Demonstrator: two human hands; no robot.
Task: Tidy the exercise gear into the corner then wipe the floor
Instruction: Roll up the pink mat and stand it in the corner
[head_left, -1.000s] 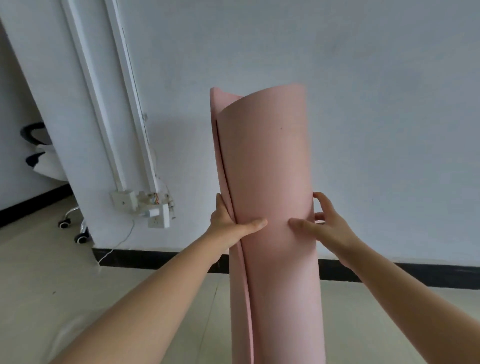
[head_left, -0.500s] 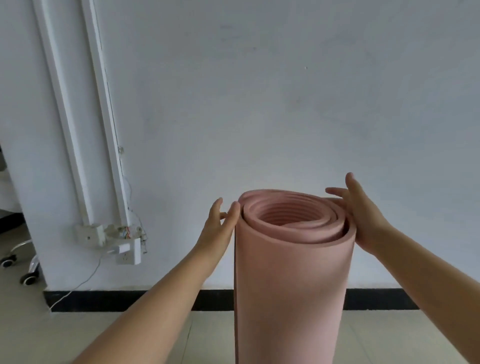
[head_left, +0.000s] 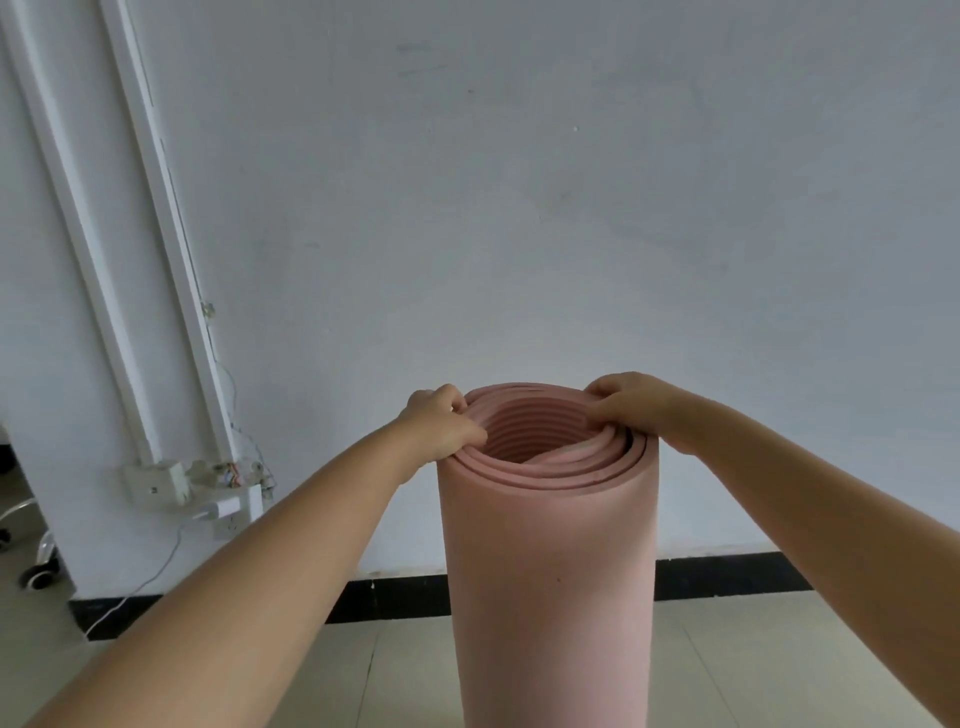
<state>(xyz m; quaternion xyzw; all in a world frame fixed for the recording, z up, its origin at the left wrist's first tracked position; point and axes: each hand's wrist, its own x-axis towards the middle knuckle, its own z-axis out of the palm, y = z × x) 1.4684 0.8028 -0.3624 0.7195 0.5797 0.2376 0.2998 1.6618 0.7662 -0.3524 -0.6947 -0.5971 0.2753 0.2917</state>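
the pink exercise mat (head_left: 550, 561) stands on end on the tiled floor (head_left: 332, 670), rolled into a tall cylinder whose long axis runs straight up, directly ahead of the person and between both arms. its open top end faces the camera, showing many coiled layers, loose enough that a hollow core is left in the middle. the left hand (head_left: 441, 423) pinches the left rim of that top end, fingers curled over the outer layers; the right hand (head_left: 631, 405) grasps the right rim the same way, fingertips hooked into the coil. both sit at about the same reach, so neither is clearly nearer.

the mat looks like soft matte foam, thick and slightly springy (the layers gap apart rather than lying tight), so it will probably want to unroll if let go, and a tall narrow roll like this may tip.

it stands near the pale wall (head_left: 519, 234) with its black skirting (head_left: 727, 577). a white pillar with cable ducts (head_left: 130, 260) rises at the left, with a socket (head_left: 228, 514) low on it.
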